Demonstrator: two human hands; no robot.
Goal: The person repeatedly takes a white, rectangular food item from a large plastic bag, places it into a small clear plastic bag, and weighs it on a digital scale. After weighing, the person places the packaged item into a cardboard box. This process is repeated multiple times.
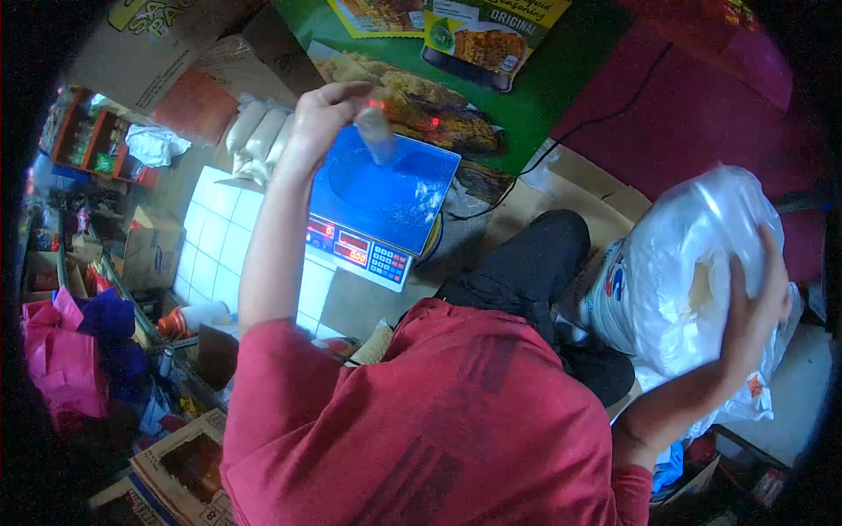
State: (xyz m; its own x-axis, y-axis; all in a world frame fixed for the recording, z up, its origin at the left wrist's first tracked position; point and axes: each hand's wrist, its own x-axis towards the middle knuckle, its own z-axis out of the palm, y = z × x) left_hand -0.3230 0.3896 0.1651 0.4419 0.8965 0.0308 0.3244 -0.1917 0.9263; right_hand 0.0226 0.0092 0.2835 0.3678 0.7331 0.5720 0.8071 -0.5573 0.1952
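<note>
My left hand (331,117) is raised over a digital weighing scale (421,187) with a blue platform and lit red figures. From its fingertips hangs a small, motion-blurred plastic bag (377,137), above the platform. White powder is scattered on the platform's right part. On the other side, my right hand (756,289) grips the clear plastic lining of a large white sack (677,263) that stands beside my leg. Pale contents show through a gap in the plastic. Several filled bags of white powder (256,135) stand close behind my left forearm.
The scale's near side adjoins white tiles (220,210). A black cable (579,138) runs behind the scale to the right. Cardboard boxes (191,460) lie at lower left, with shop shelves (92,138) beyond. A green printed panel (546,98) stands behind the scale.
</note>
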